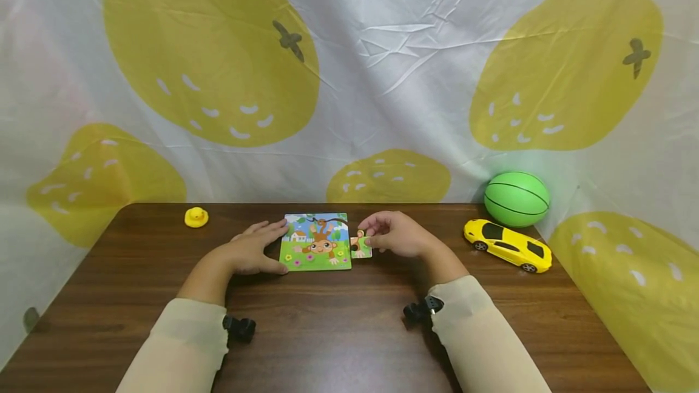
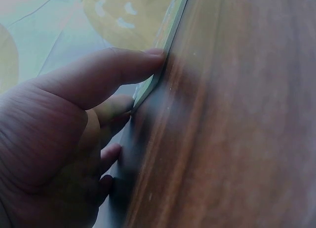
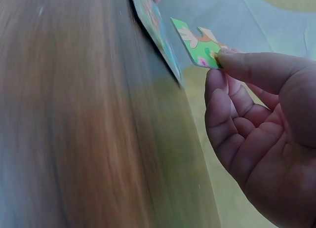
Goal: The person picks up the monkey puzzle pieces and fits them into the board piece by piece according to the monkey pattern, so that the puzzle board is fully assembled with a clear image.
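Observation:
In the head view, a square puzzle board with a monkey picture lies flat on the brown table. My left hand spreads along its left side, the index finger at the upper left corner and the thumb near the lower left one. The left wrist view shows the thumb against the board's thin edge. Just right of the board, my right hand pinches a small puzzle piece between thumb and forefinger, its other fingers curled beneath. Green ground, a pink flower and part of the monkey show on the piece.
A yellow rubber duck sits at the back left of the table. On the right are a yellow toy car and, behind it, a green ball. A white curtain with yellow fruit prints hangs behind the table.

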Motion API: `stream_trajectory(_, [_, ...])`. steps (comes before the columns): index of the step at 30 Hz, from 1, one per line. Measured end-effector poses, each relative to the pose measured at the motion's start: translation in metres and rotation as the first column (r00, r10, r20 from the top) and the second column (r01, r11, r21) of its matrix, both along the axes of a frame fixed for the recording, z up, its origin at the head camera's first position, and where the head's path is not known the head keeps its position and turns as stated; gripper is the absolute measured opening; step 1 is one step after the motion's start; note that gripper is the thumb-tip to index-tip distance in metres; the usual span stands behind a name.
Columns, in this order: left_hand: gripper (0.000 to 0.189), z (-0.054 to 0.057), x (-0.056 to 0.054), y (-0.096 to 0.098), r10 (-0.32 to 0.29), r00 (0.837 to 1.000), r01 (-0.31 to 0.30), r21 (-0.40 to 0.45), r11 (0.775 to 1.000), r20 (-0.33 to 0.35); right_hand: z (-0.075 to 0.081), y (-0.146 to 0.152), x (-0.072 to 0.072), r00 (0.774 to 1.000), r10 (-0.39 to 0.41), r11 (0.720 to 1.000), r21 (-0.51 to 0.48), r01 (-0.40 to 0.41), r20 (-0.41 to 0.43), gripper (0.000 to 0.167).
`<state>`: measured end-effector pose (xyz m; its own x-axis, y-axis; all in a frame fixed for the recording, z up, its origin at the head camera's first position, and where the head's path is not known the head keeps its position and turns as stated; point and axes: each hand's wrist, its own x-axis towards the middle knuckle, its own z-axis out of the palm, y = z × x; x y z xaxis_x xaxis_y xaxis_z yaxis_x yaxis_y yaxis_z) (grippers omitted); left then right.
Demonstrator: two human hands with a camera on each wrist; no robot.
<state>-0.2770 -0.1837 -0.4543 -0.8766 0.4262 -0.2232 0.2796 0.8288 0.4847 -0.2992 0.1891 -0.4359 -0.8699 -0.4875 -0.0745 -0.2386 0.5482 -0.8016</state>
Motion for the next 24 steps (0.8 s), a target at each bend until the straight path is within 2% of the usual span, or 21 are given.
stream_trajectory(10, [0.107, -0.001, -0.001, 0.000, -0.006, 1.000, 0.006, -0.011, 1.000, -0.001, -0.003, -0.027, -0.001, 0.999, 0.035, 0.999, -0.027, -0.034, 0.021, 0.024])
stream_trajectory(24, [0.107, -0.003, -0.002, 0.000, -0.005, 1.000, 0.005, -0.006, 1.000, -0.008, -0.008, -0.048, -0.002, 0.998, 0.061, 0.998, 0.006, -0.061, 0.016, 0.024])
